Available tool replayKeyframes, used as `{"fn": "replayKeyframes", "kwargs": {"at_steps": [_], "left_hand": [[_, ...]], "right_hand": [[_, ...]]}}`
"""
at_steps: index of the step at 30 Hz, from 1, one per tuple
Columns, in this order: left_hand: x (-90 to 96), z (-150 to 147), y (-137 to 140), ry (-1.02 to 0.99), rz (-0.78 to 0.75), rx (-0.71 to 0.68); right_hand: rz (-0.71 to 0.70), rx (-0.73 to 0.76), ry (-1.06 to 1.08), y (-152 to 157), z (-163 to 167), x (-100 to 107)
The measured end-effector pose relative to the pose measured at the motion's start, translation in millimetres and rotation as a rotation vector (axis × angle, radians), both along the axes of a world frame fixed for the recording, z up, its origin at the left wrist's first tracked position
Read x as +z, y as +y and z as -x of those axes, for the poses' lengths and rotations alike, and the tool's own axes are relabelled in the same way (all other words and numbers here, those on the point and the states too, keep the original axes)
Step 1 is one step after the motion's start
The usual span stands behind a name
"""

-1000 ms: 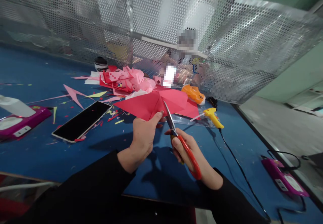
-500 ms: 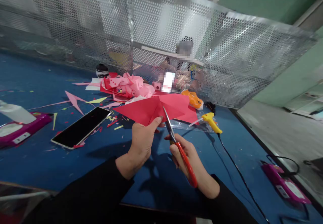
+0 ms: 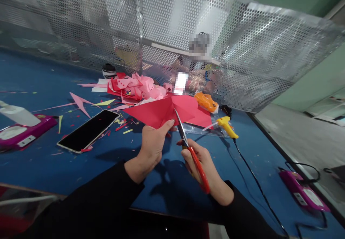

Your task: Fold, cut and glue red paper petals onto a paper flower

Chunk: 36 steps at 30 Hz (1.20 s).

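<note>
My left hand [image 3: 151, 145] pinches a folded sheet of red paper [image 3: 151, 111] between thumb and fingers, above the blue table [image 3: 118, 174]. In my right hand [image 3: 201, 160] is a pair of scissors [image 3: 196, 163] with red-orange handles, my fingers wrapped round them. The blades point up and away from me, meeting the red paper just right of my left thumb. Whether the blades are fully closed is hard to make out. More red paper [image 3: 203, 115] lies behind, partly hidden by the held piece.
Crumpled pink and red paper scraps [image 3: 140, 86] pile up behind. A phone [image 3: 88, 131] and a purple power strip [image 3: 29, 133] lie left. To the right are a yellow glue gun [image 3: 228, 126] with a cord, an orange packet [image 3: 206, 102] and another purple power strip [image 3: 303, 190]. A perforated screen [image 3: 172, 20] stands behind.
The view has shifted slightly, and things on the table sit a little higher in it. Both hands keep their holds on paper and scissors, with hardly any other movement.
</note>
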State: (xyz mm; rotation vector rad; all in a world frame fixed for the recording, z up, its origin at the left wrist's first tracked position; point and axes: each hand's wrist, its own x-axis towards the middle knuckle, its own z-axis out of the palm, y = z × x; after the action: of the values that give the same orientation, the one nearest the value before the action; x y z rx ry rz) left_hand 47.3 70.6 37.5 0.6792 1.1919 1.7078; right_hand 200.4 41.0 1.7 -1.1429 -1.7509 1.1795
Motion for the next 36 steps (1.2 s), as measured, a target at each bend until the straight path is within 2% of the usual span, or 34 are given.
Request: {"fn": "replayKeyframes", "kwargs": {"at_steps": [6,9,10,12,14,15,16,17,19,21,22,23,24,27,29,32,36], "left_hand": [[0.1,2,0,-0.009,0.011,-0.032],[-1.2,6,1,-0.003,0.027,-0.124],[-1.4,7,1,0.004,0.054,-0.195],[-0.2,10,-1,0.092,0.14,-0.437],[3.9,13,-3,0.283,0.176,-0.674],[7.0,15,-5,0.39,0.145,-0.728],[10.6,17,-7,0.489,0.079,-0.706],[14.3,20,-8,0.566,-0.008,-0.604],[21.0,30,-7,0.708,-0.173,-0.237],[24.8,44,-1,0.83,-0.261,0.145],[25.5,51,3,0.877,-0.279,0.236],[25.5,58,7,0.922,-0.291,0.249],[24.9,64,11,0.933,-0.279,0.201],[22.7,74,19,0.715,-0.18,-0.194],[22.0,75,20,0.586,-0.108,-0.371],[21.7,73,19,0.559,-0.049,-0.37],[19.4,71,18,0.494,-0.046,-0.387]], "right_hand": [[-0.018,-0.015,-0.023,0,1,1],[-0.053,-0.038,-0.058,4,-3,3],[-0.075,-0.063,-0.086,6,-5,5],[-0.141,-0.132,-0.17,11,-11,9],[-0.212,-0.183,-0.267,15,-17,14],[-0.241,-0.192,-0.311,17,-20,17],[-0.261,-0.188,-0.348,18,-22,20],[-0.273,-0.17,-0.381,19,-24,23],[-0.271,-0.105,-0.431,18,-26,28],[-0.249,-0.023,-0.453,16,-27,32],[-0.233,0.017,-0.451,14,-28,33],[-0.217,0.05,-0.441,13,-28,34],[-0.203,0.078,-0.424,12,-28,35],[-0.164,0.135,-0.36,10,-29,35],[-0.147,0.15,-0.342,10,-30,35],[-0.143,0.165,-0.353,9,-33,35],[-0.172,0.147,-0.419,8,-33,33]]}}
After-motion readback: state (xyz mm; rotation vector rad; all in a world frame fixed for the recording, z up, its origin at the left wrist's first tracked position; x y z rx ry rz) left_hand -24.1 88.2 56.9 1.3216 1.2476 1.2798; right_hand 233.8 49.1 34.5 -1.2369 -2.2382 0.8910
